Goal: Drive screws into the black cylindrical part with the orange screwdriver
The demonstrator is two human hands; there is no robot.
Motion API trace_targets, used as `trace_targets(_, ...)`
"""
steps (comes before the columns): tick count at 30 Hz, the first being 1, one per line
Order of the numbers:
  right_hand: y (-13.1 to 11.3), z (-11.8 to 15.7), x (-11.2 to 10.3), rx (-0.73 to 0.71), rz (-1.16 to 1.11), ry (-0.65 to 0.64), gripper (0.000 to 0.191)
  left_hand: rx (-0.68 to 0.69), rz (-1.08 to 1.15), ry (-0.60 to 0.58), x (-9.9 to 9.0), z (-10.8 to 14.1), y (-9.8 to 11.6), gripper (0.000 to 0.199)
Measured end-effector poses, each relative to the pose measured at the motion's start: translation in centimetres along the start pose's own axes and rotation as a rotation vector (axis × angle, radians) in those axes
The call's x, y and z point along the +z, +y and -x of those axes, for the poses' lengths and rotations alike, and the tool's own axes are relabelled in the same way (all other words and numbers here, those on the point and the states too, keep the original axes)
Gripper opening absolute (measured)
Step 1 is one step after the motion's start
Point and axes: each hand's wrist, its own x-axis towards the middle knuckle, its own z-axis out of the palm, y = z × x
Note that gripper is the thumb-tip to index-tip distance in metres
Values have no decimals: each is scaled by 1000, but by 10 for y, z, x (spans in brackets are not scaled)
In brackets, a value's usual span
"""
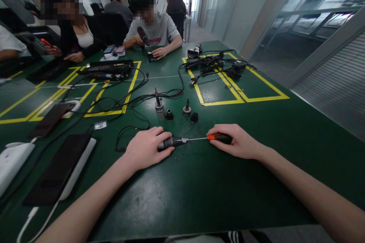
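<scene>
My left hand (148,146) is closed around a dark cylindrical handle (167,143) with a cord at its rear, holding it down on the green table. A screwdriver (221,138) with an orange and black grip is in my right hand (239,140). Its thin shaft points left, with the tip at the handle's metal front end. Two tiny loose parts, perhaps screws (175,157), lie just below. Beyond my hands stand a metal cylinder with a dark rod (159,106), a smaller metal piece with a stem (186,108) and two black caps (169,114).
Black cables (171,93) run across the table (199,193). On the left lie a dark phone (58,171), a second phone (51,119) and a white power strip (14,163). Tangled cords (216,62) sit around yellow tape. Co-workers (158,30) sit at the far side.
</scene>
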Motion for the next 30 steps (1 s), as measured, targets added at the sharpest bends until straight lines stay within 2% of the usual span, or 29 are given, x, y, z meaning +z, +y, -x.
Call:
trace_targets(5,0,0,0,-46,6,54,19,-3,-1,-6,0,0,0,29)
trace_targets(10,5,-1,4,-5,-6,94,22,-5,0,-4,0,0,0,29)
trace_targets(17,1,-2,1,30,-28,-21,22,0,8,2,1,0,0,29)
trace_targets(22,2,-3,0,23,-30,6,27,0,8,-4,0,-1,0,30)
trace_targets(30,1,-1,0,-22,-55,40,21,1,-2,4,0,0,0,29)
